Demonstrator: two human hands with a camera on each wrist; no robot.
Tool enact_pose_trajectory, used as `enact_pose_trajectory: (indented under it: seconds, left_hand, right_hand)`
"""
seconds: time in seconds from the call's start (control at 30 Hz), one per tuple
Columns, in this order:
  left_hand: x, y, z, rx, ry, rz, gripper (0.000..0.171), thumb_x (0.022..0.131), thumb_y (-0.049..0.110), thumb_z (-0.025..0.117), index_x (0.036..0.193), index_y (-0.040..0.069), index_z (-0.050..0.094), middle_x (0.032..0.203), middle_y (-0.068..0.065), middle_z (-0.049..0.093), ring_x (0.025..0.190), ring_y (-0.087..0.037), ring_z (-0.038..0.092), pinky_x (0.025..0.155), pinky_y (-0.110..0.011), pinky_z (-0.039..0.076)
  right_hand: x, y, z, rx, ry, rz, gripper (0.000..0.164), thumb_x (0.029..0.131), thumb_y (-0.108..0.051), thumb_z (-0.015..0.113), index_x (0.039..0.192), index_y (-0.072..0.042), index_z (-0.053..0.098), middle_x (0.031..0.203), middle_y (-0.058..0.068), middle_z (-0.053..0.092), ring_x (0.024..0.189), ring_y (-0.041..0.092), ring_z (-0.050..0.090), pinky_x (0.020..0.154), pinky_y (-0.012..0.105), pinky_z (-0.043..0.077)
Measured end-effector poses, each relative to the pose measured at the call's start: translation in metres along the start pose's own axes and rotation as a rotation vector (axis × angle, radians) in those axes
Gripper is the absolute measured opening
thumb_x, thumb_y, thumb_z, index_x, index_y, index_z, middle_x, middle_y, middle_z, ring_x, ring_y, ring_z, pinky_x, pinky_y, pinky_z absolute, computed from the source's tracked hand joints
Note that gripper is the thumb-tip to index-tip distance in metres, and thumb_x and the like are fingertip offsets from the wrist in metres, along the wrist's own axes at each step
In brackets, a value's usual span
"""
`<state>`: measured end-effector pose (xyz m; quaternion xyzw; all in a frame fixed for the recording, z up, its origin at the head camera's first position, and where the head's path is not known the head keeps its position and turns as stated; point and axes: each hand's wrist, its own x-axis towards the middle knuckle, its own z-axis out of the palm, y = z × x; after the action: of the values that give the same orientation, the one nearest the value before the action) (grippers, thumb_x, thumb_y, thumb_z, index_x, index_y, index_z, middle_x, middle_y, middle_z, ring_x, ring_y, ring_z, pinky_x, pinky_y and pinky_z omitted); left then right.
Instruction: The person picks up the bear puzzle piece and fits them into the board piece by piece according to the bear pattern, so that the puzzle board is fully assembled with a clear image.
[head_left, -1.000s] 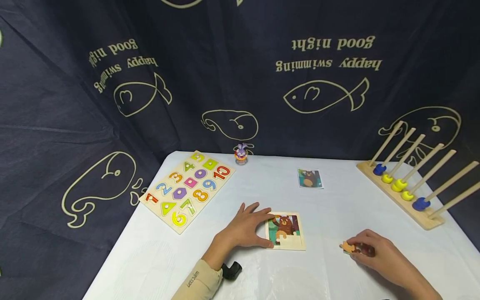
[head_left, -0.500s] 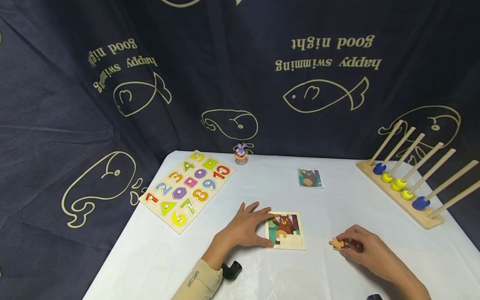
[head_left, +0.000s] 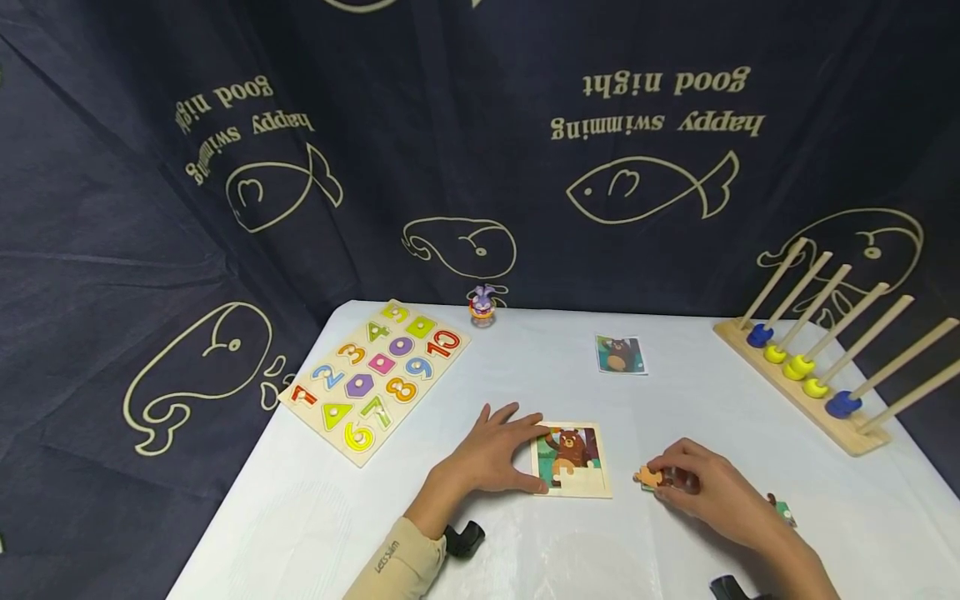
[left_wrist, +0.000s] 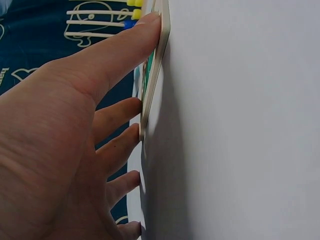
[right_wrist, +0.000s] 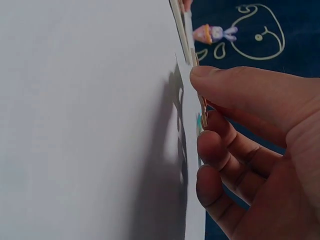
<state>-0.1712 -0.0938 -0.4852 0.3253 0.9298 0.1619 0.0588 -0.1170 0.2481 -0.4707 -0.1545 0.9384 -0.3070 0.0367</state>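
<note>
A small wooden jigsaw board (head_left: 588, 482) with a bear picture lies on the white table, its lower right part bare wood. My left hand (head_left: 491, 454) rests at its left side, fingers spread, thumb on the lower left corner and forefinger by the upper left. In the left wrist view the thumb (left_wrist: 145, 30) presses on the board. To the right of the board, my right hand (head_left: 708, 492) pinches an orange-and-brown puzzle piece (head_left: 649, 477) between thumb and fingers, just above the table; the right wrist view shows this piece (right_wrist: 202, 102) edge-on.
Another green puzzle piece (head_left: 784, 512) lies beyond my right forearm. A bear picture card (head_left: 621, 357) sits farther back. At left is a number-and-shape board (head_left: 381, 364); at right, a peg stand (head_left: 806, 392) with beads. A purple rabbit figure (head_left: 482, 307) stands at the back edge.
My right hand has moved left toward the board with the puzzle piece, uncovering the green piece behind the forearm. The left hand and the board have stayed in place.
</note>
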Motion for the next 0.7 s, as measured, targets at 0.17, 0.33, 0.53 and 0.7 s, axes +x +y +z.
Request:
enact_pose_trajectory:
  seconds: [0.17, 0.33, 0.53, 0.7]
  left_hand:
    - [0.0, 0.001, -0.001, -0.006, 0.002, 0.0, 0.086, 0.07, 0.074, 0.066, 0.144, 0.034, 0.045, 0.151, 0.01, 0.035, 0.142, -0.026, 0.021, 0.109, -0.062, 0.01]
    - [0.001, 0.0, 0.0, -0.003, 0.007, 0.005, 0.086, 0.071, 0.074, 0.065, 0.144, 0.034, 0.045, 0.151, 0.011, 0.035, 0.142, -0.027, 0.021, 0.109, -0.062, 0.011]
    - [0.001, 0.0, 0.0, -0.004, 0.004, 0.001, 0.086, 0.071, 0.073, 0.066, 0.144, 0.034, 0.045, 0.151, 0.011, 0.035, 0.142, -0.026, 0.02, 0.109, -0.062, 0.009]
    - [0.001, -0.001, 0.0, 0.006, -0.001, -0.001, 0.086, 0.071, 0.073, 0.066, 0.144, 0.034, 0.045, 0.151, 0.01, 0.035, 0.142, -0.026, 0.02, 0.11, -0.061, 0.008]
  right_hand:
    - [0.005, -0.005, 0.002, -0.006, -0.019, -0.028, 0.025, 0.079, -0.021, 0.08, 0.102, -0.026, 0.072, 0.095, -0.011, 0.055, 0.076, 0.008, 0.049, 0.061, 0.023, 0.042]
    - [0.011, -0.01, 0.007, -0.017, -0.037, -0.033, 0.024, 0.08, -0.024, 0.079, 0.102, -0.027, 0.071, 0.095, -0.011, 0.055, 0.077, 0.009, 0.049, 0.062, 0.023, 0.042]
    - [0.016, -0.016, 0.012, -0.003, -0.036, -0.08, 0.025, 0.079, -0.02, 0.08, 0.102, -0.025, 0.071, 0.095, -0.011, 0.056, 0.077, 0.009, 0.051, 0.063, 0.023, 0.043]
    - [0.021, -0.019, 0.016, -0.021, -0.064, -0.071, 0.025, 0.079, -0.023, 0.079, 0.102, -0.027, 0.071, 0.096, -0.012, 0.055, 0.078, 0.009, 0.05, 0.064, 0.023, 0.043]
